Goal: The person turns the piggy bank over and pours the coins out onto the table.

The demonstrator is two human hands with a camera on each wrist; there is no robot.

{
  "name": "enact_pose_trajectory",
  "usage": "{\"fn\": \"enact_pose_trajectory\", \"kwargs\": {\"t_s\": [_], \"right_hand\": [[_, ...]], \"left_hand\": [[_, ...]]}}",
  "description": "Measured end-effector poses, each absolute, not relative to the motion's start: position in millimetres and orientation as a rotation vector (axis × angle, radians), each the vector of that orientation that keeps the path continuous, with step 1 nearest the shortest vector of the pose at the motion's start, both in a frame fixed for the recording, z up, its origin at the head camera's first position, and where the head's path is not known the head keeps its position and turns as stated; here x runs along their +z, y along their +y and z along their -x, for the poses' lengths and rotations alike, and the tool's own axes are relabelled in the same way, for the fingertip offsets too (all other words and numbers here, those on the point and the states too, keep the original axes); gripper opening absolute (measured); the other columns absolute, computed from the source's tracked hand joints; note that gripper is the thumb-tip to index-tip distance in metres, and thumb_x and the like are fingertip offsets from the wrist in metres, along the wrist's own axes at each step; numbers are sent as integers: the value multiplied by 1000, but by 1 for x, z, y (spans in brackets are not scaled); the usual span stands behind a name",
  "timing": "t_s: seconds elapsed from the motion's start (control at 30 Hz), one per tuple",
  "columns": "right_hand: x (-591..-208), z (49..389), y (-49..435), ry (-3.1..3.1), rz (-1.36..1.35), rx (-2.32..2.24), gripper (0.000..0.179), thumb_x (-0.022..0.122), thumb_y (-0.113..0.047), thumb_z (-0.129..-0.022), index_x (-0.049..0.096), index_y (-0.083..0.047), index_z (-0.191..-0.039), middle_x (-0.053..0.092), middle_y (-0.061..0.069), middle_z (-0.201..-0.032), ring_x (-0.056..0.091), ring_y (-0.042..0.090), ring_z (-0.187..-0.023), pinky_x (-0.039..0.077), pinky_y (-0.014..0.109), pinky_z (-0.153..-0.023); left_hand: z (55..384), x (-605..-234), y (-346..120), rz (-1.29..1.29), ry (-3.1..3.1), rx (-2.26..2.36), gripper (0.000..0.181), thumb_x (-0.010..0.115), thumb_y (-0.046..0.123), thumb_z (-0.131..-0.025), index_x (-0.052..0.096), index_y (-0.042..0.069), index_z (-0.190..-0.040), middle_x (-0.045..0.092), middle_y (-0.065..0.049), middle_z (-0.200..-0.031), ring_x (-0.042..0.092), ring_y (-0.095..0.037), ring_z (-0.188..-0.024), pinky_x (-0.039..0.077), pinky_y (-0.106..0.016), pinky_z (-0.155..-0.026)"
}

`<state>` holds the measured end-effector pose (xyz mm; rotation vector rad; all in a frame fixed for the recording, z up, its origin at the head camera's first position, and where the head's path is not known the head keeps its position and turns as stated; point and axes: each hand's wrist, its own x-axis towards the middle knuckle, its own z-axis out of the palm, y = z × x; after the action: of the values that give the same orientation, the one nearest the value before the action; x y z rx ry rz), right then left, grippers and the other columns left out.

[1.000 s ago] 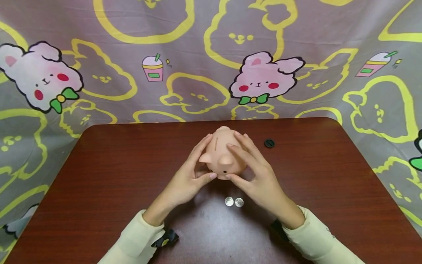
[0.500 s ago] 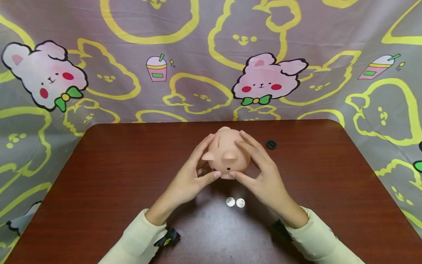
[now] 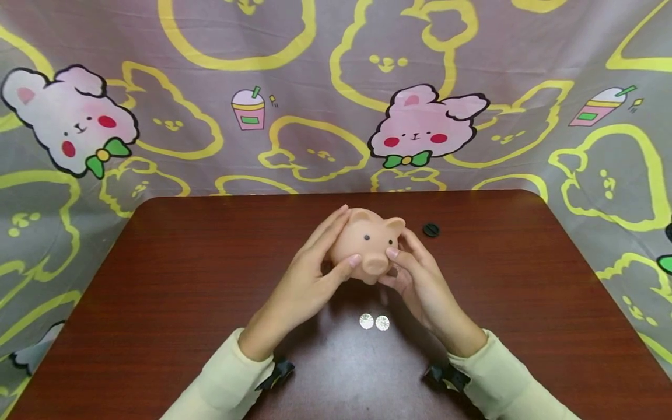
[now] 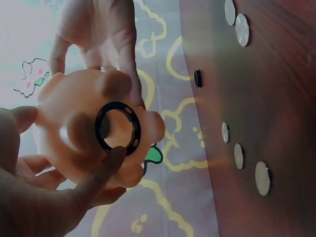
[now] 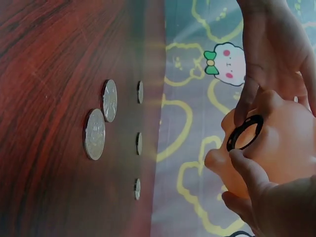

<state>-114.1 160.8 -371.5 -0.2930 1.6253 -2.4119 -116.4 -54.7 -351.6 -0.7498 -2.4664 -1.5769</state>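
Both hands hold a peach-coloured piggy bank [image 3: 375, 248] above the table, its snout tilted toward the head camera. My left hand [image 3: 299, 280] grips one side, with its thumb beside the snout. On the other side my right hand [image 3: 433, 291] has its thumb by the cheek and fingers curled underneath. In the left wrist view a black ring [image 4: 137, 131] surrounds a round opening in the belly, and a fingertip touches the ring. The coin slot is hidden in every current view.
Two silver coins [image 3: 366, 321] lie side by side on the dark wooden table [image 3: 210, 280]. The wrist views show several coins [image 5: 95, 134] there. A round black cap [image 3: 431, 230] lies beyond my right hand. A patterned cloth [image 3: 315, 87] hangs behind the table.
The piggy bank has tipped and turned: its slotted top faced up before, and now its snout and both eyes face the head camera. The right hand's fingers have shifted lower, under it.
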Motion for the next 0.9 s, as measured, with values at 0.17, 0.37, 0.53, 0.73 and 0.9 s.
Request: {"fn": "enact_pose_trajectory", "kwargs": {"t_s": [0.17, 0.37, 0.53, 0.73, 0.9], "right_hand": [[-375, 117, 163, 1592, 318, -2391, 45, 41, -10, -107, 40, -17, -152, 59, 1, -136, 65, 11, -112, 60, 35, -94], [-375, 117, 161, 1629, 275, -2389, 46, 44, -10, -107, 41, -17, -152, 59, 0, -136, 66, 11, -110, 60, 35, -94], [-372, 116, 159, 1729, 241, -2386, 48, 47, -9, -107, 41, -15, -155, 56, 3, -139, 67, 14, -109, 61, 32, -92], [-369, 115, 157, 2024, 301, -2267, 58, 57, -7, -105, 40, -16, -160, 47, 5, -156, 61, 13, -123, 58, 24, -95], [-369, 112, 154, 2339, 493, -2140, 69, 66, 2, -98, 41, -13, -161, 41, 1, -165, 53, 11, -139, 50, 18, -106]], "left_hand": [[117, -348, -54, 746, -2552, -1434, 66, 67, 27, -104, 39, 28, -163, 31, 12, -170, 48, -14, -139, 55, -33, -98], [118, -347, -55, 751, -2568, -1418, 65, 67, 28, -104, 39, 30, -163, 31, 13, -170, 48, -14, -140, 53, -36, -97], [119, -349, -57, 766, -2563, -1431, 69, 69, 27, -103, 37, 26, -164, 29, 8, -172, 36, -18, -155, 40, -48, -122], [119, -349, -59, 744, -2586, -1458, 75, 72, 29, -101, 33, 28, -165, 21, 6, -175, 32, -23, -158, 36, -52, -124], [122, -352, -61, 732, -2582, -1609, 85, 77, 25, -97, 29, 35, -166, 15, 4, -176, 38, -26, -154, 52, -46, -111]]}}
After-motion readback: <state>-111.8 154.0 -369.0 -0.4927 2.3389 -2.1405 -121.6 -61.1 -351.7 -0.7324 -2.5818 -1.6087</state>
